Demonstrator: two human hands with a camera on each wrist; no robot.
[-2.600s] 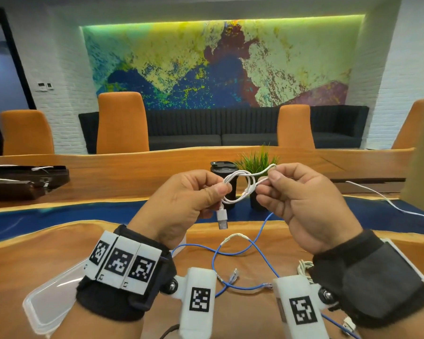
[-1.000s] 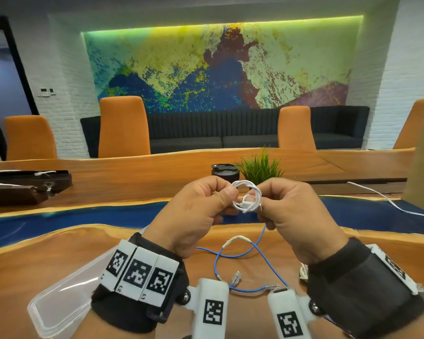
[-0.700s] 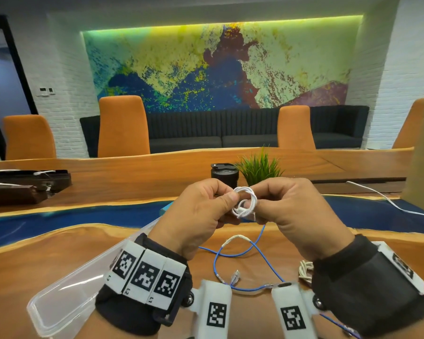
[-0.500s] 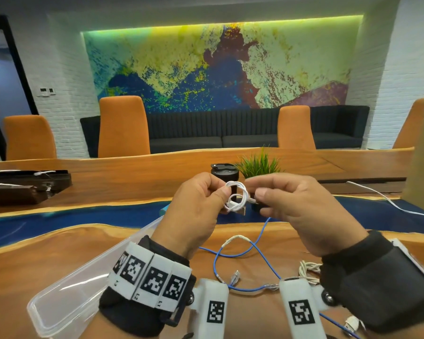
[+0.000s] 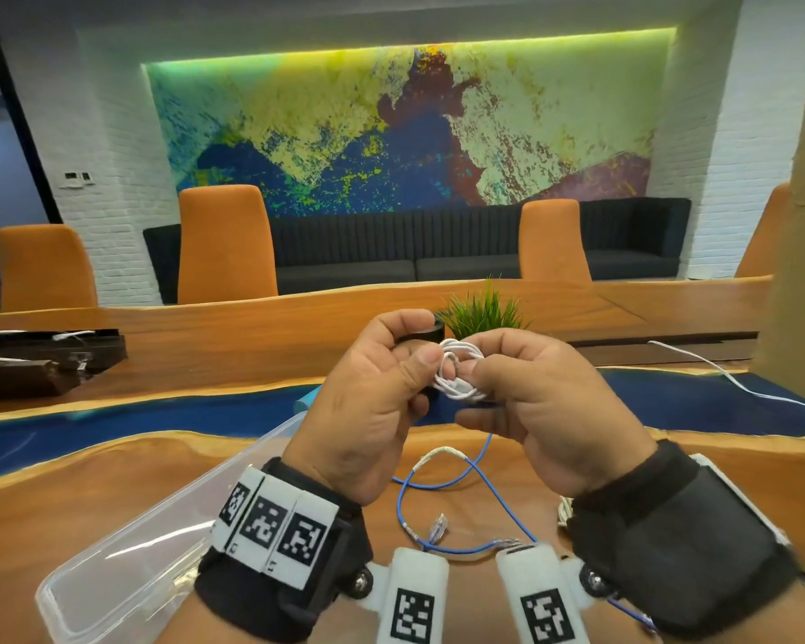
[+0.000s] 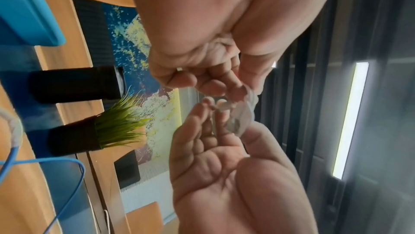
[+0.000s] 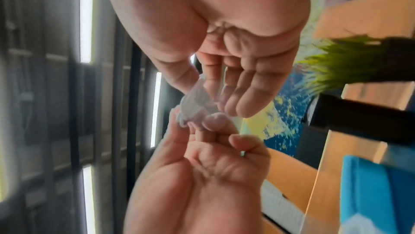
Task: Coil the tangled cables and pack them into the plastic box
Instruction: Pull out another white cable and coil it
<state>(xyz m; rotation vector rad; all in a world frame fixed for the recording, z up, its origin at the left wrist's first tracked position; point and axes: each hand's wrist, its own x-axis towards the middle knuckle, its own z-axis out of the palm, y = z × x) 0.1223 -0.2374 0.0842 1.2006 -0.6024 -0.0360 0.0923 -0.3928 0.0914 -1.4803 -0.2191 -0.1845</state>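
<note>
Head view: left hand [image 5: 372, 402] and right hand [image 5: 537, 411] are both pinching a small white cable coil [image 5: 458, 374] in mid-air above the wooden table [image 5: 89, 495], thumbs and forefingers closed on it, other fingers loosely curled. The clear plastic box [image 5: 126, 550] is sitting open just below the left wrist; the blue cable [image 5: 438, 485] is lying loose on the table. Left wrist view: blurred, coil [image 6: 242, 115] is showing between fingertips of both hands. Right wrist view: same, coil [image 7: 193, 102] is being held at the tips. My read: keep one hand clamping the loops while tucking the plug end through, then lower it into the box without loosening the pinch, or it will likely spring open.
</note>
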